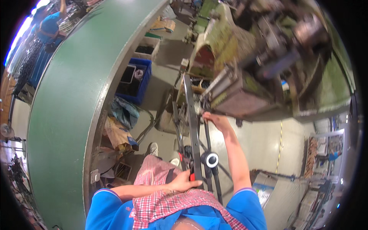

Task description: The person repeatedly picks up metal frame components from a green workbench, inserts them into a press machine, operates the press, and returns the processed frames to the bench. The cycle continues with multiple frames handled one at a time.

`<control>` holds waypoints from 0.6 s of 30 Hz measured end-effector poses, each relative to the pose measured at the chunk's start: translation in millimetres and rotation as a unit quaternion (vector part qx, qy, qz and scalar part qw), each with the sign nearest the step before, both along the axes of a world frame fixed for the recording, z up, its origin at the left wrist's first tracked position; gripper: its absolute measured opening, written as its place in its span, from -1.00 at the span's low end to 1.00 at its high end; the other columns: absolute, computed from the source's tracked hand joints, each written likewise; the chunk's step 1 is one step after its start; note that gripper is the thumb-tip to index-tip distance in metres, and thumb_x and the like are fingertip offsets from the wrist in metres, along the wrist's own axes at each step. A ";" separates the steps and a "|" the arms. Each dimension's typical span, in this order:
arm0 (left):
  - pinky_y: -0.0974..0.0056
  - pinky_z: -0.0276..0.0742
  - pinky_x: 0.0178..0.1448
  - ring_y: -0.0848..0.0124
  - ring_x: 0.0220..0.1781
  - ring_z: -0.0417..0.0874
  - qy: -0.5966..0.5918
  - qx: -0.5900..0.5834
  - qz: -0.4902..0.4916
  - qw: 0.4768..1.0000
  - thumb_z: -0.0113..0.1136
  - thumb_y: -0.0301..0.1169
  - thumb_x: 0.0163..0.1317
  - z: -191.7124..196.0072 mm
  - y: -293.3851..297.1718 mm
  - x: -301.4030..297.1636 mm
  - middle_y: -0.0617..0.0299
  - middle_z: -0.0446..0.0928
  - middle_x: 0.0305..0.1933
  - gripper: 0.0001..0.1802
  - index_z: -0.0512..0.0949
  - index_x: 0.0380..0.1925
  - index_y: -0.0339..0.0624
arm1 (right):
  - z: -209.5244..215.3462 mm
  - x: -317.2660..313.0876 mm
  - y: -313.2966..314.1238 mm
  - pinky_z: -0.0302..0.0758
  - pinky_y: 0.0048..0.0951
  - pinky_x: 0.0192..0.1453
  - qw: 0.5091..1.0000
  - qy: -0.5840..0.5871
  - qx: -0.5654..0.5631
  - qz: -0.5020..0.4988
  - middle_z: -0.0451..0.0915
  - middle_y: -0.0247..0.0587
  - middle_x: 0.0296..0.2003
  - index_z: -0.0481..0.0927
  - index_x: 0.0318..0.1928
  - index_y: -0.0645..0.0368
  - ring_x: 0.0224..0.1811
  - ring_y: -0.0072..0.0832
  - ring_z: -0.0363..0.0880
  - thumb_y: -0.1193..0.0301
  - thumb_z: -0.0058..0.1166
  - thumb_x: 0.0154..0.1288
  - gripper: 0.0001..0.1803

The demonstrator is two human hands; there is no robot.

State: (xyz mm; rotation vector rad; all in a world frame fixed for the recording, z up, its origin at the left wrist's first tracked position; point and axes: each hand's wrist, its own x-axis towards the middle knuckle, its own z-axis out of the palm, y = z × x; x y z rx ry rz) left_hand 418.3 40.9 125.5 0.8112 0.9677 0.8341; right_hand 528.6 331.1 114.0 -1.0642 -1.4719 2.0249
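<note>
Long dark metal bar (190, 115) is gripped near its close end, by a red fitting, by the closed left hand (183, 183) and steadied farther along, at the green machine (245, 76), by the right hand (214, 119), grip unclear; feeding looks unfinished.

A wide green curved panel (73, 99) walls off the left side. Ahead, the machine body (245, 65) blocks the way past the upright black bars (191, 122). Between panel and bars, the floor (161, 76) is crowded by a blue crate (143, 82) and bags (122, 111); right of the bars the floor lies open.
</note>
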 end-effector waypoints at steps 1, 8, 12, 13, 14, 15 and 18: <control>0.32 0.46 0.05 0.50 -0.06 0.50 0.000 -0.008 0.006 1.000 0.31 -0.35 0.16 -4.4 -0.5 1.7 0.21 0.55 -0.11 -0.50 0.40 0.04 -0.36 | -7.1 -6.6 -5.9 0.42 -0.52 -0.35 0.998 0.039 -0.010 -0.045 0.55 -0.36 -0.44 0.59 -0.37 0.23 -0.43 -0.60 0.48 0.41 0.17 0.23 -0.87; 0.28 0.48 -0.02 0.40 -0.17 0.58 0.037 -0.024 0.050 0.998 0.31 -0.24 0.12 -14.3 -5.4 13.8 0.10 0.59 -0.21 -0.52 0.47 -0.10 -0.38 | -0.9 38.9 -97.9 0.44 -0.52 -0.21 0.982 -0.117 0.150 -0.011 0.60 -0.39 -0.33 0.45 0.21 0.12 -0.36 -0.57 0.48 0.12 -0.06 0.40 -0.51; 0.30 0.48 0.01 0.43 -0.11 0.54 0.055 -0.029 0.039 0.997 0.28 -0.27 0.18 -8.3 -4.2 15.1 0.13 0.56 -0.18 -0.54 0.43 -0.08 -0.42 | 5.9 145.9 -205.6 0.46 -0.45 -0.02 0.935 -0.123 -0.327 0.052 0.57 -0.29 -0.23 0.43 0.12 0.21 -0.19 -0.51 0.54 -0.06 -0.37 0.46 -0.39; 0.30 0.48 0.02 0.45 -0.08 0.53 0.067 -0.039 0.022 0.997 0.26 -0.29 0.21 -8.5 -1.2 13.0 0.16 0.54 -0.16 -0.55 0.41 -0.06 -0.42 | 17.4 157.0 -239.8 0.45 -0.47 -0.06 0.927 -0.086 -0.364 0.026 0.56 -0.31 -0.25 0.44 0.11 0.20 -0.22 -0.53 0.52 0.00 -0.24 0.44 -0.45; 0.29 0.50 -0.02 0.42 -0.14 0.56 0.112 -0.065 -0.056 0.990 0.27 -0.26 0.20 1.8 5.2 6.8 0.15 0.55 -0.24 -0.55 0.43 -0.11 -0.43 | 28.8 162.3 -260.9 0.44 -0.49 -0.11 0.916 -0.044 -0.399 -0.001 0.55 -0.33 -0.28 0.45 0.10 0.19 -0.24 -0.55 0.51 0.05 -0.11 0.42 -0.51; 0.28 0.52 -0.05 0.39 -0.20 0.58 0.158 -0.089 -0.139 0.973 0.28 -0.22 0.19 21.3 15.9 -3.5 0.14 0.56 -0.31 -0.55 0.45 -0.17 -0.43 | 28.2 166.1 -264.9 0.44 -0.48 -0.06 0.930 -0.046 -0.363 0.016 0.55 -0.32 -0.22 0.37 0.17 0.22 -0.20 -0.54 0.51 0.12 -0.02 0.36 -0.47; 0.24 0.58 -0.20 0.21 -0.39 0.67 0.320 0.119 -0.239 0.909 0.35 -0.12 0.07 38.5 51.4 -55.6 0.04 0.59 -0.49 -0.52 0.51 -0.36 -0.41 | 30.9 167.4 -270.1 0.44 -0.48 0.02 0.956 -0.070 -0.279 0.055 0.52 -0.28 -0.10 0.22 0.31 0.30 -0.11 -0.55 0.50 0.31 0.22 0.20 -0.27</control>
